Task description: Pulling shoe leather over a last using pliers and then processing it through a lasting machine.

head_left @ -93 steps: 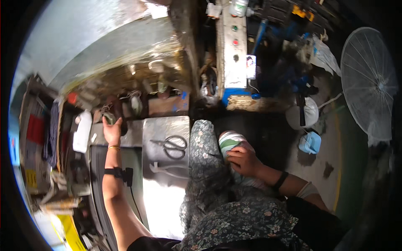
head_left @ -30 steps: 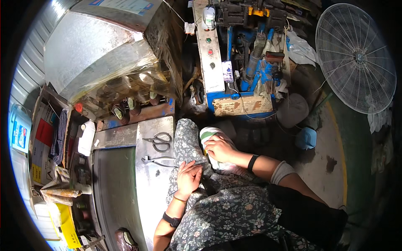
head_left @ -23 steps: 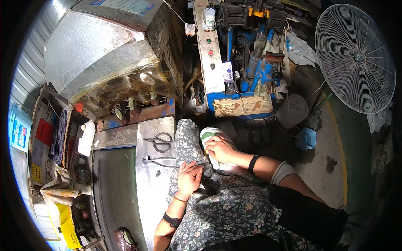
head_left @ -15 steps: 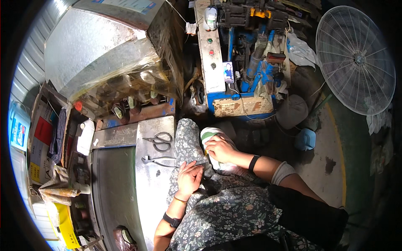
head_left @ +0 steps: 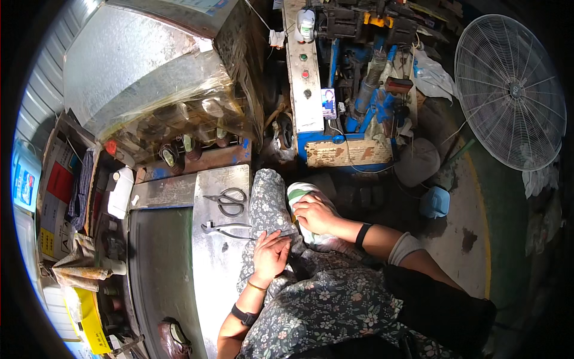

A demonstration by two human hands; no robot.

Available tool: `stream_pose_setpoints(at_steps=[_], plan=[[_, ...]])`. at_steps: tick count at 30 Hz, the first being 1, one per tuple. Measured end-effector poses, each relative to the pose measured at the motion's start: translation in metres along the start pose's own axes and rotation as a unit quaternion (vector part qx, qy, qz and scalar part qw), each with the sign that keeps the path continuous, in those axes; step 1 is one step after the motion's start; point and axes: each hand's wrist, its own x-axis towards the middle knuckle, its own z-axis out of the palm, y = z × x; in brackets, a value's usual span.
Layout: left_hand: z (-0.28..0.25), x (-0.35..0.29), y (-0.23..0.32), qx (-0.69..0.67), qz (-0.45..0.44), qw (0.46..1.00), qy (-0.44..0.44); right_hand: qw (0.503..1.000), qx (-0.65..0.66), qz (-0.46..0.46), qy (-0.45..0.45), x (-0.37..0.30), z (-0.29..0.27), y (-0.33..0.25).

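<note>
Cloth [head_left: 297, 194] lies under right grip [head_left: 317, 216], pliers [head_left: 213, 228] just beside left grip [head_left: 272, 256]

Dk floral garment [head_left: 335, 305], blk L strap [head_left: 245, 315], yel. bangle [head_left: 257, 288], blk R wristband [head_left: 362, 235], gry cuff [head_left: 404, 248]

White cloth [head_left: 311, 237] with green stripe, rumpled under right hand [head_left: 314, 214]. Pliers [head_left: 232, 225]: dark metal, flat, nose left, at right edge of table [head_left: 209, 263]. Black scissors [head_left: 222, 199]: flat, tips left, toward far right corner.

Dark garment [head_left: 335, 311] — pale flowers
</note>
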Motion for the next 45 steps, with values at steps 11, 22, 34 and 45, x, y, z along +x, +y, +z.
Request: stream_pose_setpoints(at_steps=[11, 22, 34, 45], plan=[[-0.214, -0.004, 0.175, -0.696, 0.116, 0.706, 0.056, 0.999, -0.040, -0.030, 0.022, 0.007, 0.004, -0.002], [-0.207, 0.050, 0.212, -0.648, 0.467, 0.601, -0.042, 0.999, -0.008, -0.019, 0.050, 0.002, -0.005, -0.006], [-0.215, 0.049, 0.183, -0.648, 0.457, 0.607, -0.052, 1.000, -0.013, -0.007, 0.014, 0.004, -0.004, -0.008], [-0.210, 0.056, 0.180, -0.639, 0.453, 0.616, -0.082, 0.999, -0.021, -0.014, 0.029, 0.004, -0.005, -0.008]])
